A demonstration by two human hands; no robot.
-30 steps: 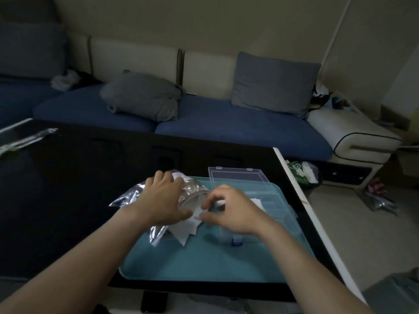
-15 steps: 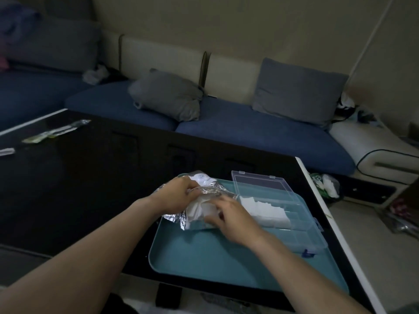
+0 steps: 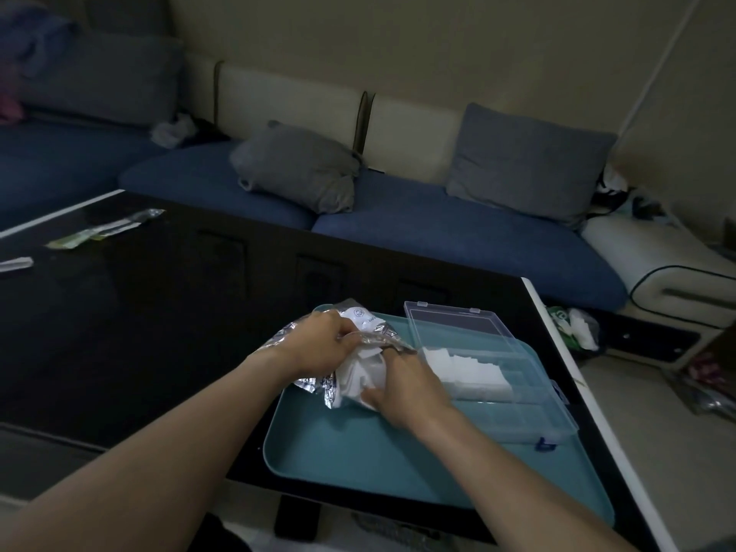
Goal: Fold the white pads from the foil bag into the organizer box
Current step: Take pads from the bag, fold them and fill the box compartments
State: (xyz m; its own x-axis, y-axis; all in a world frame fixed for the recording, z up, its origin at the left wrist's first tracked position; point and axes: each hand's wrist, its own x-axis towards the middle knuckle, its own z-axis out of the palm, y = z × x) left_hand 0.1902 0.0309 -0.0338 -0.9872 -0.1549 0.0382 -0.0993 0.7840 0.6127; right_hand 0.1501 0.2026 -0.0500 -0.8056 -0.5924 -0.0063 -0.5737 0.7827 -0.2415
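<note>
With the left hand [image 3: 318, 344] gripping the foil bag [image 3: 314, 382] on the tray [image 3: 358, 452], the right hand [image 3: 402, 386] had moved from the organizer box [image 3: 513, 396] to pinch another white pad [image 3: 368, 372].

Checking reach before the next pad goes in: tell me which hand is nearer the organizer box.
Right. The right hand sits just beside the organizer box, on its left edge, gripping a white pad. The left hand is farther left, holding the foil bag.

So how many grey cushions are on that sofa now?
3: one slumped cushion mid-sofa, one upright cushion at the right, one large cushion far left. Others may sit out of frame.
</note>
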